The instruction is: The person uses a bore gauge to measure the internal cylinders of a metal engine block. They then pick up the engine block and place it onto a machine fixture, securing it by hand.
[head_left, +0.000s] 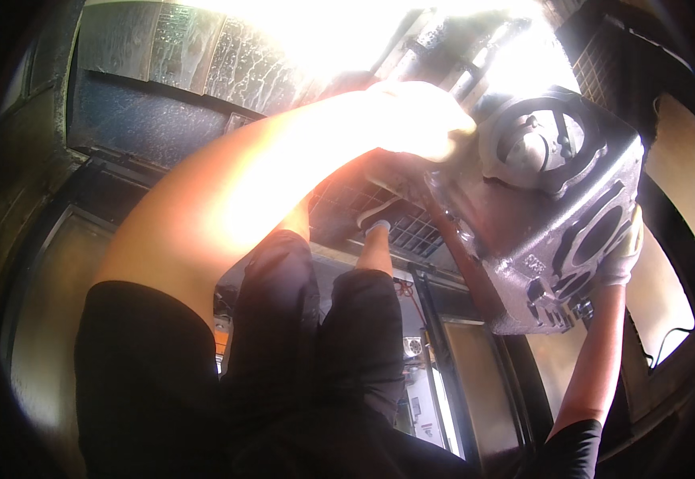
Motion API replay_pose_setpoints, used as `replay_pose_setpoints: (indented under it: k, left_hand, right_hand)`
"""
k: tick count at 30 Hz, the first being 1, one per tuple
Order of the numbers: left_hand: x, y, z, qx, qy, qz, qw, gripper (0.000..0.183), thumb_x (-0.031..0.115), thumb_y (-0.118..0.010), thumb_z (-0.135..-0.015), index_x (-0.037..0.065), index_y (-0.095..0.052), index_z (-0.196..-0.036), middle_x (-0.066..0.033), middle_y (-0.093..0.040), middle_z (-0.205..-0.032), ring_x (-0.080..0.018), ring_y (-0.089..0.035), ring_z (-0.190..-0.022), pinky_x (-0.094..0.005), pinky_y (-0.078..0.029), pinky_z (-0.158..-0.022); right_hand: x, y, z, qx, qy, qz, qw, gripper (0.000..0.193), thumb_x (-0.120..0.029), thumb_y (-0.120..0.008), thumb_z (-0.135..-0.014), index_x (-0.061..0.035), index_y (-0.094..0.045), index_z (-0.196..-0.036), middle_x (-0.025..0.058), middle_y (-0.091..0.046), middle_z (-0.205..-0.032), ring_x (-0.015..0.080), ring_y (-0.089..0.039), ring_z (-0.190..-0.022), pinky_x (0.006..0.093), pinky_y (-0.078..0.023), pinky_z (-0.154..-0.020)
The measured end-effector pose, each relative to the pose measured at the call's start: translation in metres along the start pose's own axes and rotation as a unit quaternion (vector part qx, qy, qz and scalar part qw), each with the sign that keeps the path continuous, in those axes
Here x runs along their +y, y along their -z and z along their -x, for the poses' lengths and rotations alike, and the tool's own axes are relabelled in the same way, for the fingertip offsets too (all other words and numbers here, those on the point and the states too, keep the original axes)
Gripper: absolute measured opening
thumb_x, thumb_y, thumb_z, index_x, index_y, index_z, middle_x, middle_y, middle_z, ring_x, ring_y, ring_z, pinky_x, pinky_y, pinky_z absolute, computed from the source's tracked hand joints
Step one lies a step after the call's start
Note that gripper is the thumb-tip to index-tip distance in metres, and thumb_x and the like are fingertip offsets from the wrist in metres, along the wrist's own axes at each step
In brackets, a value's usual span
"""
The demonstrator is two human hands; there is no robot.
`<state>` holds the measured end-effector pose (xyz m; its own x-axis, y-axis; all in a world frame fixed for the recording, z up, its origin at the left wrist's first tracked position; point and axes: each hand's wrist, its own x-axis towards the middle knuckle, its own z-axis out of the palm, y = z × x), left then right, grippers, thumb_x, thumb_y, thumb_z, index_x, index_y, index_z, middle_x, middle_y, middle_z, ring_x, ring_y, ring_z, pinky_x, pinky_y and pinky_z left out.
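Observation:
A large grey cast-metal housing (515, 231) sits at the right, tilted, with a big round opening on its upper face and further holes in its right side. My right hand (627, 243), in a pale glove, wraps the housing's right edge near those holes. My left arm reaches across to the housing's upper left edge. There my left hand (431, 120) is washed out by glare, so its fingers do not show. A reddish-brown bar (463, 259) runs along the housing's lower left side.
Wet metal panels (180, 48) line the back left under a very bright light. My feet stand on a metal grating (411, 231). Dark-framed panels (479, 383) flank me on both sides. A cable (671, 343) hangs at the far right.

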<state>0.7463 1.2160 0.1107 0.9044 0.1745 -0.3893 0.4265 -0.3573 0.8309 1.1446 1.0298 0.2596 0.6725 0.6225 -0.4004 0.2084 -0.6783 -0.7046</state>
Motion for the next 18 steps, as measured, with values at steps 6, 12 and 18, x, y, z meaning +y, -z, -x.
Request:
replay_pose_setpoints:
  k: [6,12,18]
  left_hand:
    - [-0.001,0.003,-0.006,0.000,-0.027,-0.029,0.999,0.029,0.027,-0.053,-0.095,0.013,-0.070,-0.113,-0.0164,-0.072,-0.105,-0.0364,-0.071,-0.102,-0.0472,-0.058,-0.089]
    - [-0.014,-0.007,0.000,0.046,-0.066,-0.037,0.996,0.029,0.029,-0.054,-0.096,0.011,-0.069,-0.113,-0.0174,-0.071,-0.108,-0.0361,-0.070,-0.107,-0.0473,-0.056,-0.096]
    - [-0.042,-0.049,-0.009,0.152,-0.089,0.000,0.984,0.037,0.036,-0.055,-0.098,0.013,-0.069,-0.125,-0.0160,-0.070,-0.124,-0.0361,-0.067,-0.120,-0.0474,-0.053,-0.105]
  right_hand:
    - [0.009,0.016,-0.008,-0.013,0.034,0.031,0.999,0.045,-0.042,-0.051,-0.111,-0.0052,-0.064,-0.133,0.0060,-0.067,-0.121,0.0184,-0.063,-0.109,0.0339,-0.052,-0.096]
    - [-0.005,-0.006,0.004,-0.004,0.003,-0.011,1.000,0.045,-0.042,-0.052,-0.110,-0.0051,-0.064,-0.132,0.0062,-0.066,-0.120,0.0184,-0.063,-0.109,0.0344,-0.052,-0.097]
    - [0.012,0.018,-0.011,-0.021,0.083,0.086,0.993,0.043,-0.040,-0.050,-0.111,-0.0042,-0.064,-0.131,0.0070,-0.066,-0.119,0.0186,-0.063,-0.109,0.0343,-0.052,-0.096]
